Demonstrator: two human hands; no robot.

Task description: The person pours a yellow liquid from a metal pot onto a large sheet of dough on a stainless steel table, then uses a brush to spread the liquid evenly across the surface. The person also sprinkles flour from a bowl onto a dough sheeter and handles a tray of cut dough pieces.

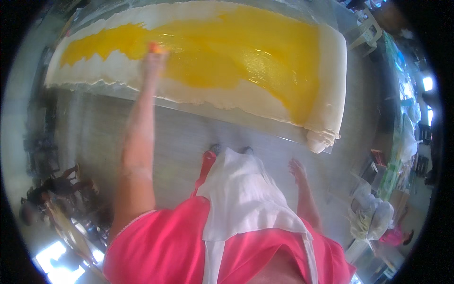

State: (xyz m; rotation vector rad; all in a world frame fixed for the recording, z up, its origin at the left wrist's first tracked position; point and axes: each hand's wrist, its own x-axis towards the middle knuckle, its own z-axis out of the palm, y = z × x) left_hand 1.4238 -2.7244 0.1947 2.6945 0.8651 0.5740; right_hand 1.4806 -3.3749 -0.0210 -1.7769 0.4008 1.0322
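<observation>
A long sheet of pale dough (330,76) lies across the table (227,115) before me. A glossy yellow spread (212,65) covers much of it, with ragged edges toward the left and front. My left hand (153,64) reaches over the left part of the sheet, shut on a small orange-red tool (154,47). Motion blur hides what kind of tool it is and whether it touches the spread. At the right end, the dough forms a thick rounded edge with a bunched end (322,140) at the front corner. My right hand (298,169) hangs below that corner, fingers apart, holding nothing.
A white plastic chair (370,32) stands at the far right. Plastic bags (372,218) sit at lower right, near a person in pink (392,236). Another long table (392,174) runs along the right side. A person (62,186) is at the left.
</observation>
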